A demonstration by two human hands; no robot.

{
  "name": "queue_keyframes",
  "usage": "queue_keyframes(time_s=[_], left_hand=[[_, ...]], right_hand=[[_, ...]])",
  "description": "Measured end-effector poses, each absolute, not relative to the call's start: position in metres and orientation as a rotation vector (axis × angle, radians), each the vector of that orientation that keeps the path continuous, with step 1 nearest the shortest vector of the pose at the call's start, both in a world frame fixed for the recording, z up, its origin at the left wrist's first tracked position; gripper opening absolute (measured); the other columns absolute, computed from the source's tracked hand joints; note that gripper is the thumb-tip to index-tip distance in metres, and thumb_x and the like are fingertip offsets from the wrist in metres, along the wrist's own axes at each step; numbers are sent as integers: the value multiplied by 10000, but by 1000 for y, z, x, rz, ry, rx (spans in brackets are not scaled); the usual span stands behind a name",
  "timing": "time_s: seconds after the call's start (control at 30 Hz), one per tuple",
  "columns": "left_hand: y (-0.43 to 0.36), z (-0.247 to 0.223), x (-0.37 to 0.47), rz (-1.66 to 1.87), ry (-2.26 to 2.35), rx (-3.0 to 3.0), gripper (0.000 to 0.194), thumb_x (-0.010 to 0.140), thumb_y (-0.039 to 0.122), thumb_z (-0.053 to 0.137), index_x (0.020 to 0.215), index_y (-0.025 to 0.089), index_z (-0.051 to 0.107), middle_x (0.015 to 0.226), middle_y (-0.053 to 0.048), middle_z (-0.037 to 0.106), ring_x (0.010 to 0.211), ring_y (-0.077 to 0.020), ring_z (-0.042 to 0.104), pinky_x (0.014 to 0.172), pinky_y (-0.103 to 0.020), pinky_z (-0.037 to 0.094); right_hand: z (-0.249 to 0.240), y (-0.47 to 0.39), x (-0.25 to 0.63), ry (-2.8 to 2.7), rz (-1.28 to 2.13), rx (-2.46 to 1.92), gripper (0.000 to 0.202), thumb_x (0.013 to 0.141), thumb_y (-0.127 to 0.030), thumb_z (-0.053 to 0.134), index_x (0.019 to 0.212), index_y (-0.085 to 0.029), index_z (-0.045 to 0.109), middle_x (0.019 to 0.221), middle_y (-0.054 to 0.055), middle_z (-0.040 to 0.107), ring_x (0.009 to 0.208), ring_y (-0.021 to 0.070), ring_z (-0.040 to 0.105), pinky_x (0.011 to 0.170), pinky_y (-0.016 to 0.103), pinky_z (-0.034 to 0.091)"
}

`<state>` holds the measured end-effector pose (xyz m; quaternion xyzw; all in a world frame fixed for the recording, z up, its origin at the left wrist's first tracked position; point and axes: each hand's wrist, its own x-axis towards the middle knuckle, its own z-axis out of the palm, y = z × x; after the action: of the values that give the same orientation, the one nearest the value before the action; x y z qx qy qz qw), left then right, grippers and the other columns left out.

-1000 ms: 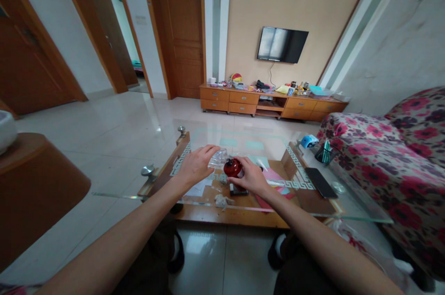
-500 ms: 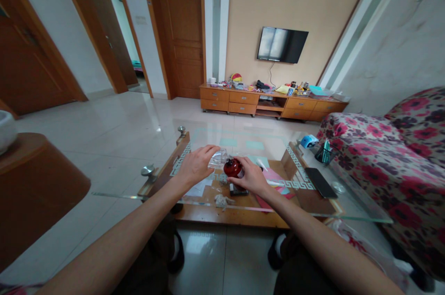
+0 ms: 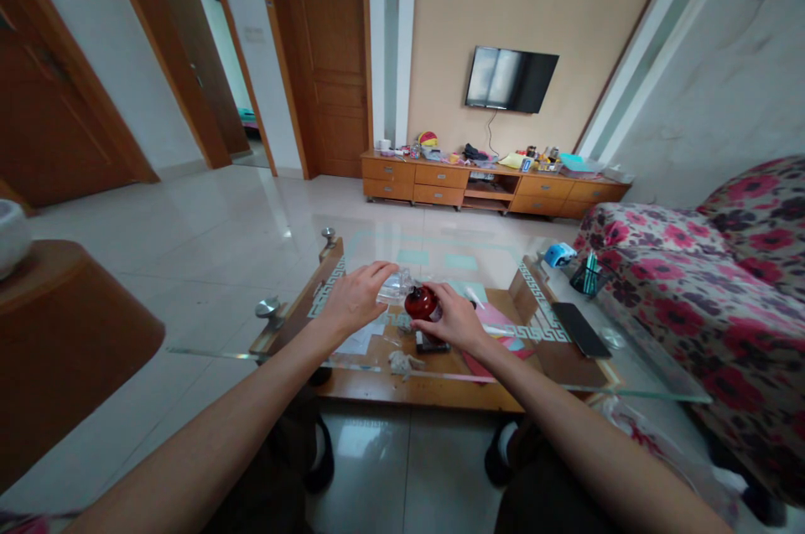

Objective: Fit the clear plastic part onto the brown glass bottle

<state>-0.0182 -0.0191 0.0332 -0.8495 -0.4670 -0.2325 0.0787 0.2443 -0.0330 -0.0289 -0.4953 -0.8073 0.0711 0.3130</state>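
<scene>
While held above the glass bench (image 3: pixel 440 253): left hand (image 3: pixel 353 298) pinched on clear plastic wrap (image 3: pixel 395 287), right hand (image 3: pixel 454 320) clamped around small red bottle (image 3: pixel 421 304). Unwrapping judged under way. Next: steady bottle, peel wrap clear.

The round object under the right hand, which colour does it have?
The round object is dark glossy red, seen in the head view, the only one.

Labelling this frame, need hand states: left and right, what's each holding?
Left hand: closed on a clear plastic wrapper.
Right hand: closed on a small red round object over the glass table.
</scene>
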Motion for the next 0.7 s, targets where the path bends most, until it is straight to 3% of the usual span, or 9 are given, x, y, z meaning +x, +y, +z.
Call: queue_keyframes(time_s=[0.7], left_hand=[[-19, 33, -19, -716, -1351, -2547, 695, 837, 163, 746, 1471, 347, 531, 1479, -20, 613, 1226, -270, 654, 890, -371, 588]], right_hand=[[-28, -34, 244, -2132, 194, -1307, 846, 805, -579, 848, 1515, -307, 476, 1372, 107, 615, 1209, 307, 632, 1001, 460, 532]])
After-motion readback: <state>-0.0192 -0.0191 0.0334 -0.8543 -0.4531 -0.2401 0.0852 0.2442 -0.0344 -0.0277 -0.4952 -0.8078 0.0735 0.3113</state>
